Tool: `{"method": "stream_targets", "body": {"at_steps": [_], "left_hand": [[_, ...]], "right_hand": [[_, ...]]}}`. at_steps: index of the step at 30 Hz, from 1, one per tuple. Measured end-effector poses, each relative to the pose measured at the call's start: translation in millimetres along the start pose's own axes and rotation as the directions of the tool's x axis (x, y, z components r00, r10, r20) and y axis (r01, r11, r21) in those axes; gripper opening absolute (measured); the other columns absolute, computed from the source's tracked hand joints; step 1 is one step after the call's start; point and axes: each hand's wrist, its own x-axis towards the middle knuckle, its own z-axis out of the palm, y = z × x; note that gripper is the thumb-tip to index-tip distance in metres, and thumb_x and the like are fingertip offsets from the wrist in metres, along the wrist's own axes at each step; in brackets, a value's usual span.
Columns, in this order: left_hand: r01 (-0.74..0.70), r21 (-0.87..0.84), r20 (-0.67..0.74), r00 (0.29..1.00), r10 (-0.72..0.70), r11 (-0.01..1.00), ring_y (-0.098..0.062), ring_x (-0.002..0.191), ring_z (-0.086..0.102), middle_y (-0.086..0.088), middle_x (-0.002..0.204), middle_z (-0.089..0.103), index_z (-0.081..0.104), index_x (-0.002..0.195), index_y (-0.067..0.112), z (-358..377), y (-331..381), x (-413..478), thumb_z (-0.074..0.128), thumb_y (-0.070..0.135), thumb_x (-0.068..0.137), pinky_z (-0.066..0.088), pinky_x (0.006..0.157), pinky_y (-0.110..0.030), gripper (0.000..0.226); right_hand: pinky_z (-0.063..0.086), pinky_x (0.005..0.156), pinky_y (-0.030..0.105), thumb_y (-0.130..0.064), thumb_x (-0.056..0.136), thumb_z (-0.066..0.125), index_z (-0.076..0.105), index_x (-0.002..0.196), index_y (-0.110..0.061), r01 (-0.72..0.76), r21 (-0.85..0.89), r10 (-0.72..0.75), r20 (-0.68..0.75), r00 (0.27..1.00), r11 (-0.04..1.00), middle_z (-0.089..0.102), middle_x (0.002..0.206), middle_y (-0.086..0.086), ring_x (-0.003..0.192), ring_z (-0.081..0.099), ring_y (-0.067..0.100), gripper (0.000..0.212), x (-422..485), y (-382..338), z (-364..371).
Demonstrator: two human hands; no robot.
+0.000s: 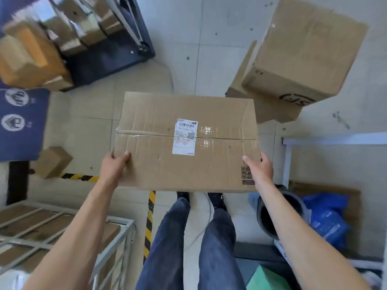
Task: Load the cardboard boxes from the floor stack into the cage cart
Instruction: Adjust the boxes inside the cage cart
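Head view: I am holding a taped cardboard box point(186, 141) flat above my legs.
My left hand point(114, 165) and right hand point(260, 167) are gripping its near corners, thumbs on top. The cage cart point(117, 243) is sitting left of the box, below it; the floor stack point(297, 55) is standing beyond its right corner.

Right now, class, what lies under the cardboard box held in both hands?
Under the cardboard box, held by the left hand and right hand, show pale floor, hazard tape and two dark shoes. The floor directly beneath is covered.
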Motion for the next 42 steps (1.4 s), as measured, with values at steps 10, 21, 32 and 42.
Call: {"method": "stream_targets", "body": {"at_steps": [10,21,32,42], "left_hand": [[-0.165,-0.086,-0.455,0.884,0.109,0.983,-0.034,0.111,0.062,-0.010,0.123,0.067,0.059,0.125,0.015,-238.6,-20.4,-195.9,0.061,0.057,0.089,0.047,0.098,-0.049,0.056],[-0.104,-0.475,-0.749,0.568,-0.340,0.874,-0.032,0.107,0.063,-0.007,0.120,0.068,0.060,0.121,0.022,-411.9,-301.7,-439.0,0.064,0.061,0.084,0.050,0.096,-0.048,0.055],[-0.113,-0.732,-0.668,0.310,-0.676,0.672,-0.024,0.095,0.063,-0.002,0.109,0.068,0.060,0.108,0.027,-449.2,-646.3,-607.9,0.062,0.062,0.073,0.049,0.085,-0.042,0.050],[0.001,-0.815,-0.570,0.181,-0.801,0.580,-0.031,0.096,0.063,-0.007,0.109,0.066,0.062,0.114,0.017,-485.0,-850.2,-674.0,0.067,0.049,0.088,0.050,0.085,-0.045,0.041]], "right_hand": [[0.057,0.086,0.042,-0.040,0.070,0.077,0.062,0.092,-0.030,0.508,0.068,-0.506,0.279,0.817,0.858,0.071,0.093,-0.015,0.086,0.069,0.009,0.028,-180.9,-190.1,-9.7],[0.054,0.091,0.050,-0.056,0.068,0.069,0.059,0.122,-0.032,0.824,0.127,-0.659,0.671,0.340,0.553,0.065,0.115,-0.001,0.099,0.065,0.020,0.060,-493.9,-173.0,106.3],[0.054,0.090,0.050,-0.044,0.080,0.072,0.061,0.107,-0.032,0.893,0.216,-0.446,0.895,-0.020,0.394,0.065,0.111,0.002,0.100,0.064,0.020,0.031,-768.3,59.0,221.3],[0.050,0.095,0.050,-0.051,0.086,0.065,0.046,0.143,-0.026,0.950,0.094,-0.310,0.951,0.004,0.299,0.055,0.126,0.001,0.109,0.058,0.023,0.065,-912.8,233.1,292.8]]}}
